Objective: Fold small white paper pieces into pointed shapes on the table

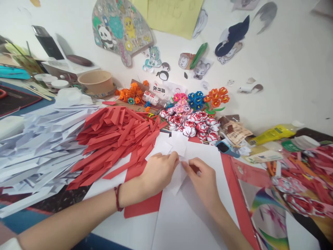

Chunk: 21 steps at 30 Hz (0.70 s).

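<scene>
Two bare hands meet over a small white paper piece [179,175] lying on the surface. The left hand [158,173] and the right hand [201,180] each pinch its edge with curled fingertips. Just beyond the left hand sits a heap of folded red paper strips [117,139]; beyond both hands cluster red-and-white paper flowers [192,123].

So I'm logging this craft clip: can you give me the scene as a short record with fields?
left hand: pressing down on the white paper piece, red cord at the wrist
right hand: pinching the same piece from the other side
under the hands: white sheets over red paper
left of the hands: red folded strips, white folded strips
behind: red-and-white paper flowers
</scene>
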Tool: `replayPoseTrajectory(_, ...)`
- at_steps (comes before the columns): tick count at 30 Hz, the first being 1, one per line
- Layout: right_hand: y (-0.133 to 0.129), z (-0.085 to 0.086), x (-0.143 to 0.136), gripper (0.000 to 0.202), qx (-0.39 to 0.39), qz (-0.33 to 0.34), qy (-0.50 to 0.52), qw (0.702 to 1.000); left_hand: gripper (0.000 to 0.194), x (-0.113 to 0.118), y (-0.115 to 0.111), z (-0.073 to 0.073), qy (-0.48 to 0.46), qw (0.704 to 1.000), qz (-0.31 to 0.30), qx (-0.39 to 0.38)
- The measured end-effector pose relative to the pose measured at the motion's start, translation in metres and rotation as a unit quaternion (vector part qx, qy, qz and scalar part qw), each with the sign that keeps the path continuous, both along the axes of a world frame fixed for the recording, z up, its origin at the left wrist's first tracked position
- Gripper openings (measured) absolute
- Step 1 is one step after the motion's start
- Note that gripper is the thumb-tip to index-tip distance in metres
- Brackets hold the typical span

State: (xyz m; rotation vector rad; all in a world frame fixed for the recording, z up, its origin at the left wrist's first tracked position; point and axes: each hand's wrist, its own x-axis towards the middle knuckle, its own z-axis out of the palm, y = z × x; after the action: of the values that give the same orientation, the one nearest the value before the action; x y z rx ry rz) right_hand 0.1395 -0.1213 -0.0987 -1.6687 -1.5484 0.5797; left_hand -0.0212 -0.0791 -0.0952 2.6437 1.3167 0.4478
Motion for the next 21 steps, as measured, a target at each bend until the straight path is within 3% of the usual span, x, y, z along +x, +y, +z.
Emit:
replayPoseTrajectory(6,-0.001,0.004,0.007,0.028,0.039,-0.103,0.126,0.986,0.017,-0.005,0.008,0.002,-0.12,0.992,0.02,0.026)
replayPoseTrajectory(9,0.001,0.005,0.01,0.028,0.055,-0.148,0.208,0.965,0.02,-0.004,0.01,-0.002,-0.202,0.976,0.044,-0.066)
replayPoseTrajectory(12,0.003,0.005,0.009,0.026,0.024,-0.119,0.273,0.954,0.025,-0.001,0.011,-0.004,-0.32,0.922,0.057,-0.21)
replayPoseTrajectory(15,0.005,0.003,0.005,0.026,-0.062,-0.053,0.283,0.956,0.025,-0.001,0.013,-0.006,-0.401,0.875,0.08,-0.259)
replayPoseTrajectory(18,0.007,0.001,0.002,0.029,-0.128,0.022,0.265,0.956,0.023,-0.003,0.016,-0.006,-0.385,0.883,0.098,-0.25)
replayPoseTrajectory(21,0.007,-0.001,0.002,0.032,-0.099,0.04,0.221,0.969,0.019,-0.005,0.017,-0.005,-0.305,0.914,0.081,-0.254)
